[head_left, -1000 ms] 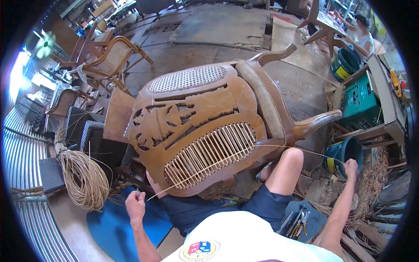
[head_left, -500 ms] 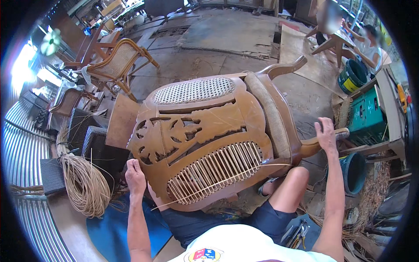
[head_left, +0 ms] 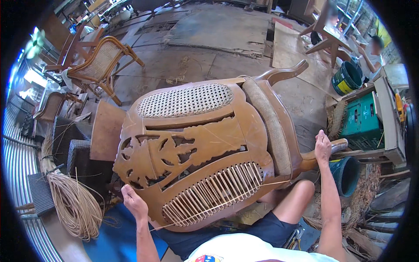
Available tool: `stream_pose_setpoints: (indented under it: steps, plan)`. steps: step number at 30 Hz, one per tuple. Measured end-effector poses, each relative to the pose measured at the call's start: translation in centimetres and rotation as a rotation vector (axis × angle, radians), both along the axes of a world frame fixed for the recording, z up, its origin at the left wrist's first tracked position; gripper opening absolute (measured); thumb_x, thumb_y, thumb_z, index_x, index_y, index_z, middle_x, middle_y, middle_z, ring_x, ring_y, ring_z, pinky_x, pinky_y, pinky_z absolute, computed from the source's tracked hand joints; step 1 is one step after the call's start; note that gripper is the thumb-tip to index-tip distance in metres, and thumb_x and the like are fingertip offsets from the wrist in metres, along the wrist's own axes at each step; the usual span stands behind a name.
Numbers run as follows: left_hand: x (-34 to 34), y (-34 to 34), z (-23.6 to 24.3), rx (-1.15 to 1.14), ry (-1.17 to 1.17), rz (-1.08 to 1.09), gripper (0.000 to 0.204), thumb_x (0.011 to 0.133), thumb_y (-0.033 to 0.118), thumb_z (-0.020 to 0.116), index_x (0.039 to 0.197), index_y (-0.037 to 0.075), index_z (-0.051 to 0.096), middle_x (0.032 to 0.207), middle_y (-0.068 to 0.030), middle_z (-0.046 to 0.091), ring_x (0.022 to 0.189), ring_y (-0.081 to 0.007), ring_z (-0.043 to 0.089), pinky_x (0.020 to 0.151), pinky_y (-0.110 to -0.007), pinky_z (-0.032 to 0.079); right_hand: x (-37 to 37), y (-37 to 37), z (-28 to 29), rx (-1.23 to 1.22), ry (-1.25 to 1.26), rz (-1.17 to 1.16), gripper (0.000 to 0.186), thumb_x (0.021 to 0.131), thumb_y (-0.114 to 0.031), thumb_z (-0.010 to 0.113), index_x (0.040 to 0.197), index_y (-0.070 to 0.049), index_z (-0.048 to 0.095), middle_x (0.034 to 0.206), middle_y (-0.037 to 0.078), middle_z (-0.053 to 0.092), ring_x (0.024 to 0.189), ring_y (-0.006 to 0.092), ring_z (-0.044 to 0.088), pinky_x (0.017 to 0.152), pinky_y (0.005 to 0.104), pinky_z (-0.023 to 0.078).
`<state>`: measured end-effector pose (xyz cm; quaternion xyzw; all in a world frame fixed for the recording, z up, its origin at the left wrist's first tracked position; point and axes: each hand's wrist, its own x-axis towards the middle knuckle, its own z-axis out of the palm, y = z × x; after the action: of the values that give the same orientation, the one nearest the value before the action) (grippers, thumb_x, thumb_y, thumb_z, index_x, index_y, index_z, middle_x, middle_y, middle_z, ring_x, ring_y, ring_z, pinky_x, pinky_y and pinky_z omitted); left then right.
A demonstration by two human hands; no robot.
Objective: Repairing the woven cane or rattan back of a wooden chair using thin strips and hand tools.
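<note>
A brown carved wooden chair point(head_left: 196, 135) lies across my lap. Its upper oval panel point(head_left: 185, 98) holds woven cane; the lower one point(head_left: 211, 194) has parallel strands, crossed by a long loose cane strand point(head_left: 157, 228) near its bottom edge. At the chair's lower-left edge, my left hand point(head_left: 134, 201) is closed, its grip unclear. My right hand point(head_left: 323, 147) is closed beside the chair's lower right curved leg point(head_left: 338, 145); what it holds cannot be made out.
A cane coil point(head_left: 76, 203) lies left, a rattan chair point(head_left: 98, 65) behind it. On the right are a green crate point(head_left: 358, 122), buckets point(head_left: 347, 78) and pliers point(head_left: 297, 240). Another person point(head_left: 375, 56) works at the upper right beside a wooden chair point(head_left: 331, 39).
My right hand moved from beside the lower bucket up to the chair leg, opened midway and is now closed. My left hand stays at the left edge. The chair appears slightly lower in view.
</note>
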<state>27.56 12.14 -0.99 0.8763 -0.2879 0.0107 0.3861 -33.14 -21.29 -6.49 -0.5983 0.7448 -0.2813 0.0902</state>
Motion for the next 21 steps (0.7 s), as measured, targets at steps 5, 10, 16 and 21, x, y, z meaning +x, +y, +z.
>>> stream_pose_setpoints:
  steps: [5, 10, 16, 21]
  plan:
    - [0.4, 0.2, -0.7, -0.013, -0.051, -0.014, 0.039, 0.115, 0.031, 0.04, 0.107, -0.002, 0.058, 0.086, -0.0182, 0.061, 0.079, -0.0351, 0.056, 0.074, -0.043, 0.046, -0.7, -0.5, -0.6, 0.049, 0.242, 0.063, 0.057, 0.111, -0.047, 0.037, 0.099, -0.003, 0.071, 0.099, 0.025, 0.072, 0.098, 0.0472, 0.066, 0.088, 0.057, 0.048]
    - [-0.2, 0.2, -0.2, 0.019, -0.049, 0.003, 0.039, 0.115, 0.031, 0.04, 0.106, -0.002, 0.058, 0.086, -0.0193, 0.062, 0.078, -0.0371, 0.056, 0.075, -0.043, 0.047, -0.8, -0.7, -0.4, 0.108, 0.249, 0.044, 0.059, 0.111, -0.049, 0.033, 0.101, -0.004, 0.071, 0.1, 0.028, 0.071, 0.098, 0.0503, 0.065, 0.088, 0.0604, 0.047]
    - [0.0, 0.3, -0.8, -0.012, -0.113, -0.003, 0.041, 0.114, 0.033, 0.04, 0.11, -0.003, 0.06, 0.09, -0.0212, 0.066, 0.082, -0.0396, 0.06, 0.077, -0.045, 0.048, -0.7, -0.2, -0.3, 0.145, 0.2, 0.039, 0.058, 0.11, -0.048, 0.035, 0.104, -0.004, 0.072, 0.102, 0.029, 0.072, 0.099, 0.0524, 0.065, 0.089, 0.062, 0.047]
    - [0.0, -0.3, -0.5, 0.004, -0.135, 0.003, 0.045, 0.114, 0.036, 0.041, 0.111, -0.003, 0.063, 0.097, -0.0248, 0.07, 0.09, -0.0447, 0.065, 0.078, -0.048, 0.049, -0.8, -0.9, -0.4, 0.133, 0.109, 0.019, 0.058, 0.109, -0.05, 0.036, 0.11, -0.006, 0.073, 0.108, 0.028, 0.072, 0.105, 0.0514, 0.065, 0.094, 0.0589, 0.048]
